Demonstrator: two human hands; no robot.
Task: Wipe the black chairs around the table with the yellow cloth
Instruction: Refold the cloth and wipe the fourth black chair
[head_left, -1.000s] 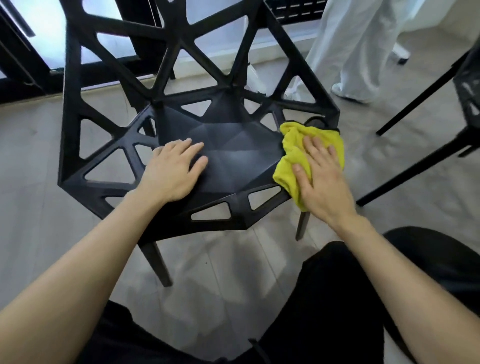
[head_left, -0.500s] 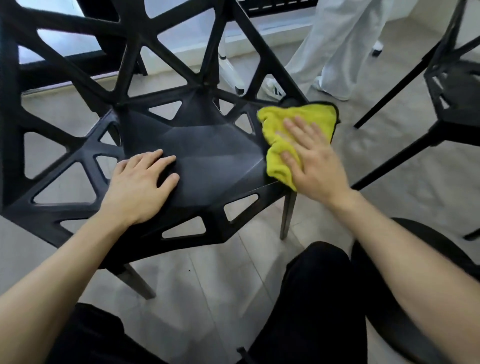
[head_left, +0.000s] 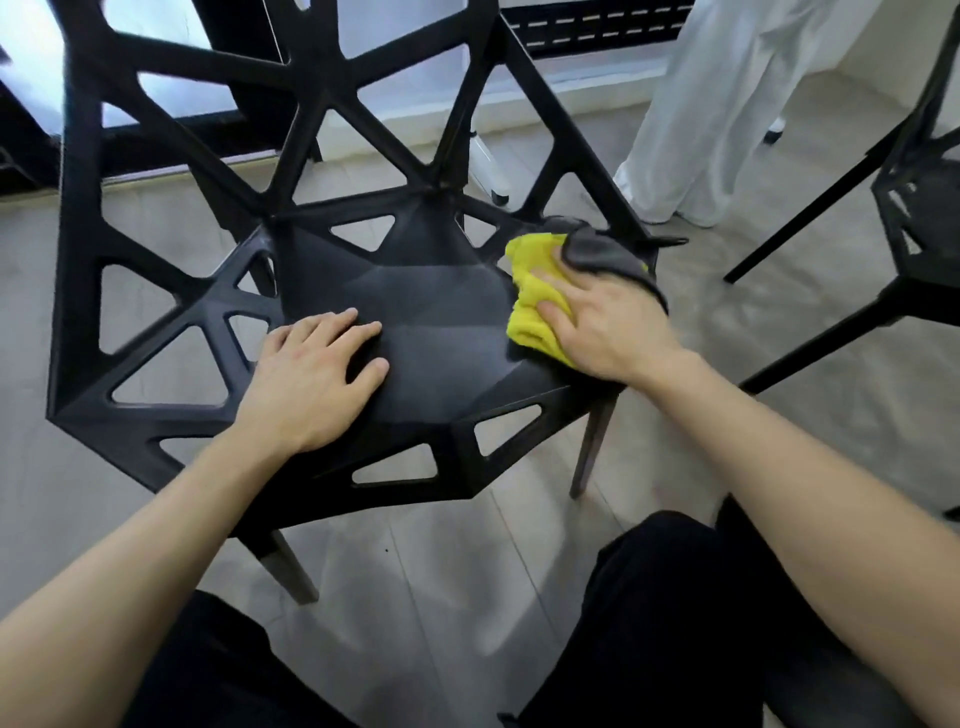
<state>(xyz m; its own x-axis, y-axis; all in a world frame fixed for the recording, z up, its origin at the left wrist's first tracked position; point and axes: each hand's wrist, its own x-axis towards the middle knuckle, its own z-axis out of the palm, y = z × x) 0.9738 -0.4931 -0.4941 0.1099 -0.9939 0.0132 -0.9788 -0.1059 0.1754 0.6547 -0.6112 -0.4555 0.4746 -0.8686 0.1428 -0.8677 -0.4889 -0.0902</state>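
Your left hand lay flat, fingers straight, on the left part of the black chair seat. Your right hand pressed the yellow cloth against the seat's right edge, fingers spread over it rather than curled round; a grey fold covered your fingertips. A second black chair stood well apart on the right, beside a person's white trousers.

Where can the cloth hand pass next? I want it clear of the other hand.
Bare seat lies between the left hand and the yellow cloth under the right hand, running back to the backrest struts of the black chair. The seat's right edge is crowded by cloth and hand.
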